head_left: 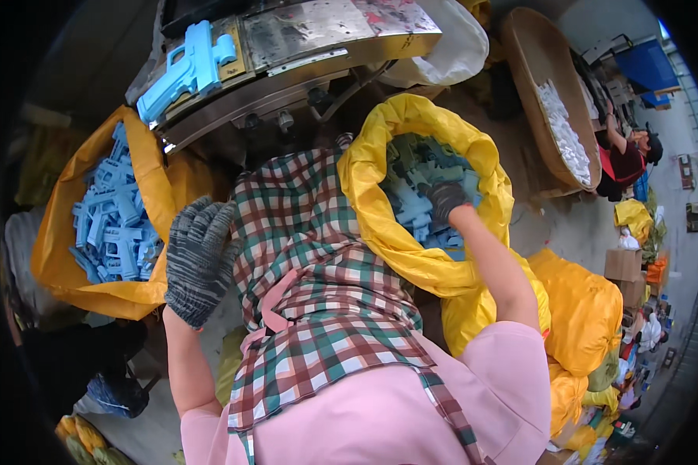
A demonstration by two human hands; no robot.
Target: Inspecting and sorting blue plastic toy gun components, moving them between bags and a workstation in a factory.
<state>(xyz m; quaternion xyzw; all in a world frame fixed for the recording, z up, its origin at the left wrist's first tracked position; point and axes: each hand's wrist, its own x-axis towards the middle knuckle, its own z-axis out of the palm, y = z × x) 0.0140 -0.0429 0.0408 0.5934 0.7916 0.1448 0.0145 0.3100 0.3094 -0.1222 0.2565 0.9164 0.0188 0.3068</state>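
My right hand [446, 201], in a dark glove, reaches into a yellow sack [368, 201] and touches the blue plastic toy-pistol pieces [411, 208] inside. Its fingertips are lost among them, so a grip cannot be made out. Beside my lap, my left hand [200, 263] wears a grey knit glove and holds nothing; its fingers are loosely apart. It is nearest to an orange-yellow sack [151, 174] filled with light-blue toy pistols [116, 213]. A larger light-blue toy pistol [190, 70] lies on the left end of the metal machine table ahead of me.
The metal machine table [318, 39] has knobs under its front edge. A long brown basket [531, 54] with white pieces stands at the far right, near another person [624, 159]. Full yellow sacks [578, 310] are piled right of me. A checked apron [318, 225] covers my lap.
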